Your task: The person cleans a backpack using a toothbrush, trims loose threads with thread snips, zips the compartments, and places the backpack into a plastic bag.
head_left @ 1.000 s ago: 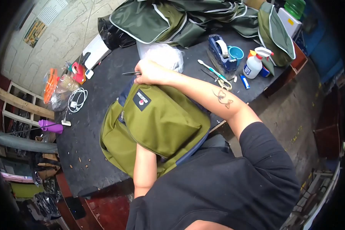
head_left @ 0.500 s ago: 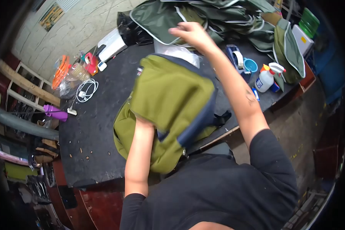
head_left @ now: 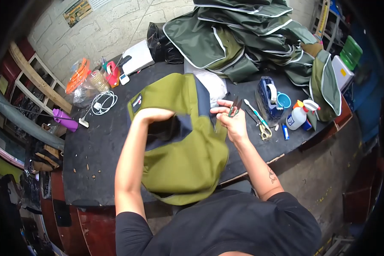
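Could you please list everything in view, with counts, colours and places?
Backpack: 1, olive and navy, mid-table
Table: 1, black, under backpack
Bags: several, mostly dark green, piled behind
Spray bottle: 1, white, right
Tape dispenser: 1, dark blue, right
Cup: 1, blue, beside dispenser
Toothbrush: 1, white and teal, right
Scissors: 1, cream-handled, near toothbrush
Cable: 1, white, left
Bottle: 1, purple, far left
Snips: 1, dark, right hand
Other clutter: uncountable
Left hand: 1, bare, backpack's opening, fingers hidden
Right hand: 1, bare, beside backpack
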`<act>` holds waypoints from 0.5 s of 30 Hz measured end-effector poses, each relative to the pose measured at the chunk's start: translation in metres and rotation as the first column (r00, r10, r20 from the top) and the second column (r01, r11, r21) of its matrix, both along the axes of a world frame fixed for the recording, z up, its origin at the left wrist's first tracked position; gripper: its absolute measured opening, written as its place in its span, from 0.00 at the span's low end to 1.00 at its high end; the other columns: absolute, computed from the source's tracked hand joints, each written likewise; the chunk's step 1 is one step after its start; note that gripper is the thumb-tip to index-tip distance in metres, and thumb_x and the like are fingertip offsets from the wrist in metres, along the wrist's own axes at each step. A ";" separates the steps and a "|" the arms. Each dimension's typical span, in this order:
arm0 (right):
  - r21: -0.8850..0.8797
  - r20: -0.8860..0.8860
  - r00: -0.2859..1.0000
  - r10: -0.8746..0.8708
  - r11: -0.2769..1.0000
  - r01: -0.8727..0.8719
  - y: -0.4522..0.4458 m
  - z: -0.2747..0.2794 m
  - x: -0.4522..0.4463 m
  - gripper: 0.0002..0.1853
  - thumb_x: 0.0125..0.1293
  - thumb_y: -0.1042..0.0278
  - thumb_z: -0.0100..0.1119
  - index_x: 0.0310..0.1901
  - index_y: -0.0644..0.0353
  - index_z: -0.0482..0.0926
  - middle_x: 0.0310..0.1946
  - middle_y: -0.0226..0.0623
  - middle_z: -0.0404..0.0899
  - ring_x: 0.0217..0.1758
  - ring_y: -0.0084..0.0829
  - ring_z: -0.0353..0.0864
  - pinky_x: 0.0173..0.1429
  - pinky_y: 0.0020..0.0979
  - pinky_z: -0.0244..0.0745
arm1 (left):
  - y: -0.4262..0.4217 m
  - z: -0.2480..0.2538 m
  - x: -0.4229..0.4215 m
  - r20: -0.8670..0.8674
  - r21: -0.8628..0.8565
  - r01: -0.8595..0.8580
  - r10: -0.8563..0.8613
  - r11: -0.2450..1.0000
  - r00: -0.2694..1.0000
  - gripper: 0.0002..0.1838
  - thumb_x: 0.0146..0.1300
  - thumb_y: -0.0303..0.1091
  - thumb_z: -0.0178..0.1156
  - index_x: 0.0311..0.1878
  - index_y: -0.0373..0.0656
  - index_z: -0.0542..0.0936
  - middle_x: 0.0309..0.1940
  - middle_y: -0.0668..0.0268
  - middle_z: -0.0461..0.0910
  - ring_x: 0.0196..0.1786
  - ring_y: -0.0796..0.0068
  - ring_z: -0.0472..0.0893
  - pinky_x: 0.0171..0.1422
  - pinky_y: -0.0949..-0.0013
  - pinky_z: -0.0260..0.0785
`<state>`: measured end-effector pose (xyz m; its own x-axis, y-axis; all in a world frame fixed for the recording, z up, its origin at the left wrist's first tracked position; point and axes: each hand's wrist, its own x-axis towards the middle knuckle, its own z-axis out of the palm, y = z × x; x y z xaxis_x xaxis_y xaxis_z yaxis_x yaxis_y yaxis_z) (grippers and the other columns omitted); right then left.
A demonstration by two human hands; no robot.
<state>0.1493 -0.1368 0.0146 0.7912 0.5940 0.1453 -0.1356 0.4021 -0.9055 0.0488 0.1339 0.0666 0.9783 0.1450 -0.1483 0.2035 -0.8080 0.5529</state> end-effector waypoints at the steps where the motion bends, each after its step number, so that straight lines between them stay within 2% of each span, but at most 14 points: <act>1: 0.009 0.008 0.998 0.055 0.998 -0.056 0.000 0.000 0.007 0.24 0.58 0.74 0.65 0.56 0.67 0.71 0.35 0.29 0.79 0.26 0.14 0.70 0.33 0.19 0.68 | 0.021 -0.002 -0.010 -0.188 -0.331 -0.006 -0.060 0.944 0.980 0.25 0.64 0.41 0.54 0.62 0.40 0.72 0.60 0.61 0.73 0.63 0.66 0.71 0.67 0.66 0.60; 2: 0.009 0.012 0.998 0.058 0.998 -0.058 0.003 0.001 0.011 0.24 0.58 0.74 0.65 0.56 0.67 0.71 0.35 0.29 0.79 0.26 0.14 0.70 0.33 0.19 0.68 | 0.029 -0.014 -0.011 -0.184 -0.331 -0.007 -0.058 0.944 0.981 0.25 0.64 0.41 0.54 0.62 0.40 0.72 0.60 0.61 0.73 0.63 0.66 0.71 0.67 0.66 0.60; 3: 0.021 -0.052 0.996 0.066 0.998 -0.065 0.007 0.000 0.014 0.23 0.57 0.74 0.66 0.55 0.67 0.72 0.34 0.28 0.78 0.26 0.14 0.70 0.33 0.19 0.68 | 0.010 -0.003 -0.020 -0.072 -0.643 -0.005 -0.053 0.766 0.996 0.24 0.65 0.43 0.54 0.59 0.37 0.73 0.57 0.60 0.75 0.60 0.67 0.72 0.65 0.67 0.61; 4: 0.033 -0.120 0.990 0.075 0.997 -0.071 0.011 -0.002 0.013 0.22 0.57 0.74 0.66 0.54 0.67 0.73 0.32 0.27 0.77 0.27 0.14 0.70 0.33 0.19 0.68 | -0.013 0.010 -0.030 0.028 -0.871 0.029 -0.009 0.490 1.000 0.24 0.66 0.45 0.53 0.56 0.34 0.75 0.54 0.60 0.77 0.57 0.68 0.74 0.63 0.67 0.63; 5: 0.046 -0.187 0.979 0.082 0.996 -0.075 0.013 -0.004 0.011 0.22 0.57 0.74 0.66 0.53 0.67 0.74 0.31 0.26 0.76 0.27 0.14 0.69 0.33 0.19 0.68 | -0.030 0.017 -0.034 0.107 -0.983 0.095 0.068 0.156 0.992 0.25 0.67 0.47 0.53 0.53 0.31 0.76 0.51 0.59 0.79 0.54 0.69 0.76 0.62 0.68 0.64; 6: 0.046 -0.189 0.978 0.083 0.996 -0.076 0.016 -0.004 0.008 0.22 0.57 0.74 0.66 0.53 0.67 0.74 0.31 0.26 0.76 0.27 0.14 0.69 0.33 0.19 0.68 | -0.040 0.019 -0.031 0.104 -0.983 0.093 0.069 0.156 0.992 0.25 0.67 0.47 0.53 0.53 0.31 0.76 0.51 0.59 0.79 0.54 0.69 0.76 0.62 0.68 0.64; 9: -0.142 0.107 0.990 -0.089 0.984 0.104 0.021 0.001 -0.004 0.13 0.58 0.76 0.64 0.45 0.66 0.78 0.30 0.24 0.74 0.27 0.14 0.69 0.32 0.18 0.66 | -0.066 0.019 -0.023 0.043 -0.905 -0.096 0.313 0.415 0.949 0.17 0.62 0.42 0.62 0.41 0.34 0.80 0.33 0.68 0.80 0.34 0.82 0.75 0.39 0.74 0.68; 10: -0.149 0.107 0.991 -0.086 0.984 0.101 0.022 0.001 -0.007 0.13 0.58 0.76 0.64 0.45 0.66 0.78 0.30 0.24 0.74 0.27 0.14 0.69 0.32 0.18 0.66 | -0.078 0.018 -0.022 0.040 -0.907 -0.098 0.316 0.409 0.948 0.17 0.62 0.42 0.62 0.41 0.34 0.80 0.33 0.68 0.80 0.34 0.82 0.75 0.39 0.74 0.68; 13: -0.096 0.398 0.905 -0.147 0.975 0.201 0.025 0.001 -0.014 0.05 0.59 0.78 0.63 0.36 0.66 0.79 0.29 0.25 0.72 0.28 0.15 0.70 0.34 0.18 0.67 | -0.104 0.018 -0.022 0.074 -0.647 -0.307 0.459 0.698 0.886 0.19 0.59 0.46 0.66 0.35 0.35 0.81 0.26 0.72 0.78 0.27 0.87 0.71 0.30 0.77 0.63; 15: -0.053 0.430 0.891 -0.147 0.981 0.188 0.030 0.000 -0.019 0.04 0.60 0.78 0.62 0.35 0.67 0.78 0.30 0.25 0.72 0.28 0.16 0.71 0.35 0.19 0.67 | -0.096 0.004 -0.018 0.067 -0.617 -0.324 0.458 0.717 0.886 0.19 0.59 0.47 0.66 0.34 0.36 0.81 0.25 0.72 0.77 0.25 0.88 0.70 0.28 0.77 0.62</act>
<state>0.1300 -0.1073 0.0148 0.7562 0.4847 0.4396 0.3293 0.2988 -0.8957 0.0304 0.0376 0.0701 0.8693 0.4740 -0.1402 0.2591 -0.1954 0.9459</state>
